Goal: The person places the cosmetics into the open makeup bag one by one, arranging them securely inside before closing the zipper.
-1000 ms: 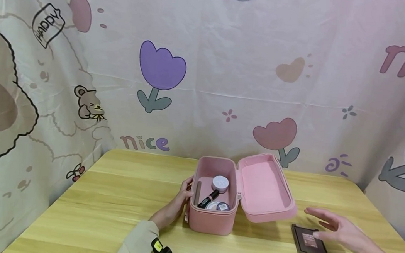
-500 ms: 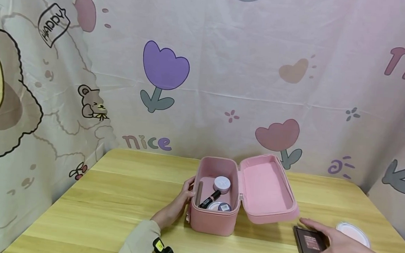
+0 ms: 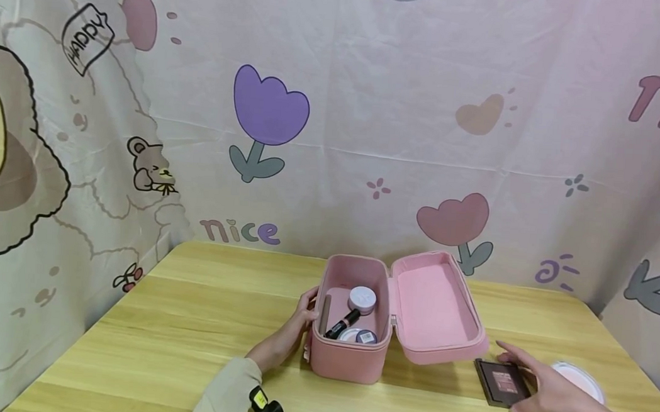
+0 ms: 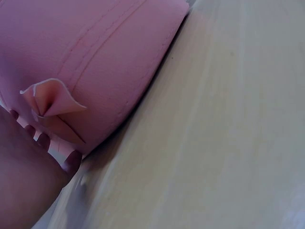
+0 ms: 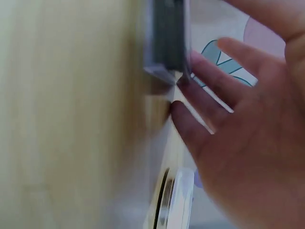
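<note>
A pink cosmetic case stands on the table, its lid swung out to the right. My left hand rests against the case's left side, fingers laid along the wall beside a small pink tab. Inside lie a white round jar, a black tube, a brown stick and a labelled round container. At right, my right hand pinches a dark square makeup palette between thumb and fingers. The palette is tilted slightly; its far right corner is hidden by the hand.
A round white-rimmed compact lies behind my right hand, partly covered by it. A patterned cloth hangs along the back edge of the wooden table.
My right hand has come down onto the palette, taken hold of it and shifted it slightly away from me. The round compact has come into sight behind that hand. The left hand stays on the case.
</note>
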`<state>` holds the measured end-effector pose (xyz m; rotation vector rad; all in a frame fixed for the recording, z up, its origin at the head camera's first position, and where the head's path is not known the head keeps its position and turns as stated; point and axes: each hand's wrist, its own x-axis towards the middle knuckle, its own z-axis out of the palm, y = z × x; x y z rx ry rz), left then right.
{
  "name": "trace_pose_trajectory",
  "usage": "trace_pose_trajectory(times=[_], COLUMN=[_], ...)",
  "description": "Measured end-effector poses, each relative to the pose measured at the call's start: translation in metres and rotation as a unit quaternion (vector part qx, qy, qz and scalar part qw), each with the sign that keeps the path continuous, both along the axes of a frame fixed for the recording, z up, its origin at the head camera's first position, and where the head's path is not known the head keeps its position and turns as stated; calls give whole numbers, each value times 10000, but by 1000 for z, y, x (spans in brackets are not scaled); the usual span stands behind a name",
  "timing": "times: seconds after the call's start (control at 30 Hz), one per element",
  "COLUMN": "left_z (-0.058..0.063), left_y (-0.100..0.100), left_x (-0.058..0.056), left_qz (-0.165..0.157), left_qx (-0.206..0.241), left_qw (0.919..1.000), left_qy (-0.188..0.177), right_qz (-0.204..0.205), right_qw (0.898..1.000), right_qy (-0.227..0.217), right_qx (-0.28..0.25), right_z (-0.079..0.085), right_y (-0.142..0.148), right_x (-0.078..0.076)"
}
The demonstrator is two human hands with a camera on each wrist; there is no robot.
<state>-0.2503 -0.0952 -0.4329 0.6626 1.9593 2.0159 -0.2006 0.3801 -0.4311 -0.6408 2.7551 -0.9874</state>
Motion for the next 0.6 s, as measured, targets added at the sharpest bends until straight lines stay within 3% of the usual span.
trace_pose_trajectory(times=[0.13, 0.33, 0.6], left_z=[0, 1, 1], left_y=[0, 1, 1], left_x=[-1, -1, -1], left_qz=[17, 13, 59], left_qx=[-6, -33, -18], left_qw=[10000, 10000, 10000], left_qy=[-5, -33, -56], right_qz=[-339, -820, -913], right_qw=[9977, 9936, 9917], right_qy=[566, 647, 844], right_qx=[146, 426, 324], right_z=[1, 5, 6], right_y=[-6, -13, -16], right_x=[0, 1, 1])
